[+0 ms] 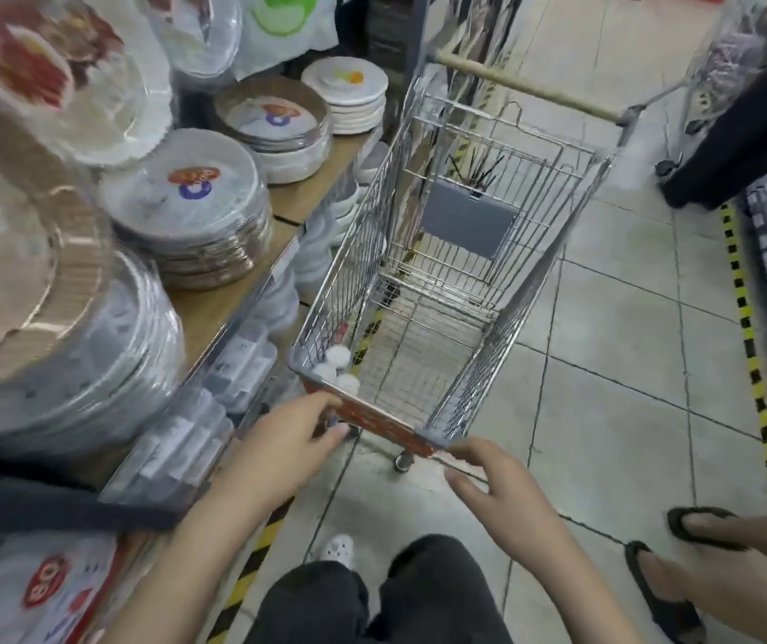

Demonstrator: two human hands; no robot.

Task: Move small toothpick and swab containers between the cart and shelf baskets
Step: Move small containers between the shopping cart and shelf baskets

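Containers (338, 370) inside cart (502, 327) corner, beyond left hand (295, 436) fingers.

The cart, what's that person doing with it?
A person stands at the near end of a small wire shopping cart in a shop aisle. Their left hand holds the cart's near edge, and their right hand reaches toward the other corner, fingers loose. A few small white round containers sit in the cart's near left corner. Stacks of wrapped plates fill the shelf beside it.

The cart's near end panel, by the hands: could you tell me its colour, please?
Orange-red with grey corner caps; the cart shows it best in the head view.
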